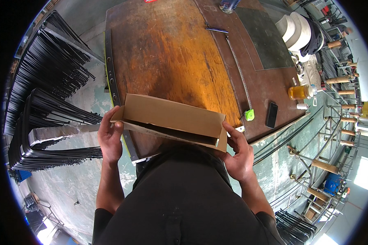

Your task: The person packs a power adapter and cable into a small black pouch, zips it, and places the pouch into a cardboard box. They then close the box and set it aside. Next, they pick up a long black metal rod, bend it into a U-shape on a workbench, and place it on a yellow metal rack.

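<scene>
A long brown cardboard box (173, 116) is held up between my two hands, over the near edge of the wooden table (163, 49). Its top stands open and a dark gap shows along the inside. My left hand (110, 134) pinches the left end, thumb and fingers closed on the side flap. At the other end, my right hand (239, 153) grips the right side, its fingers along the end panel. The box tilts slightly down toward the right. What lies inside, if anything, is mostly hidden in shadow.
Right of the box lie a green tape measure (249, 115) with its blade drawn out, a black phone (271, 114) and a jar of amber liquid (300, 92). A pen (216, 30) lies farther back. Racks of bent black rods (49, 61) stand left of the table.
</scene>
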A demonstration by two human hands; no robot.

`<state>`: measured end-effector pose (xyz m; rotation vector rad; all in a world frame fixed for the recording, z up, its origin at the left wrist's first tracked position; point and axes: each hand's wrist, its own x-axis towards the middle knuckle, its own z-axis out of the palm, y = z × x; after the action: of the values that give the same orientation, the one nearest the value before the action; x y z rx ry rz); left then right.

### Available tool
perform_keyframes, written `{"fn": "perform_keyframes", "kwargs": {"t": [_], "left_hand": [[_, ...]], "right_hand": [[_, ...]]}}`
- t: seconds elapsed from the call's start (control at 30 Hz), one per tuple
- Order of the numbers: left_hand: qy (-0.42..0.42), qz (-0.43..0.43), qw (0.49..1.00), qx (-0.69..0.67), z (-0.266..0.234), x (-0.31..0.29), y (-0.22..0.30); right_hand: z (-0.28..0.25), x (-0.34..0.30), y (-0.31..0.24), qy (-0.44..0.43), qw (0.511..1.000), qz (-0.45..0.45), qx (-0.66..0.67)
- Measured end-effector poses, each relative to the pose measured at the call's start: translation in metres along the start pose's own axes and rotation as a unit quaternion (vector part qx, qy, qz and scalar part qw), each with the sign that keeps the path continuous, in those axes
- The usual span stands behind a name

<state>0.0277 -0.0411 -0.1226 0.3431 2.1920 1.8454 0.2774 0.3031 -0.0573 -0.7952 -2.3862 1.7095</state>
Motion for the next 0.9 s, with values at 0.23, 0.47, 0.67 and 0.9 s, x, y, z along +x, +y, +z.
{"fn": "perform_keyframes", "kwargs": {"t": [0.23,0.47,0.67,0.9], "left_hand": [[0.003,-0.003,1.0,0.017,0.003,0.0,0.004],[0.015,-0.012,1.0,0.008,0.008,0.013,0.01],[0.034,-0.008,0.998,0.061,0.018,0.023,0.017],[0.081,0.008,0.988,0.13,0.036,0.038,0.023]], "right_hand": [[-0.002,0.004,-0.011,0.002,0.996,0.023,-0.082],[-0.005,0.009,0.001,-0.006,0.995,-0.057,-0.083],[0.003,0.015,0.014,0.032,0.98,-0.122,-0.154],[0.01,0.024,0.011,0.085,0.981,-0.109,-0.139]]}}
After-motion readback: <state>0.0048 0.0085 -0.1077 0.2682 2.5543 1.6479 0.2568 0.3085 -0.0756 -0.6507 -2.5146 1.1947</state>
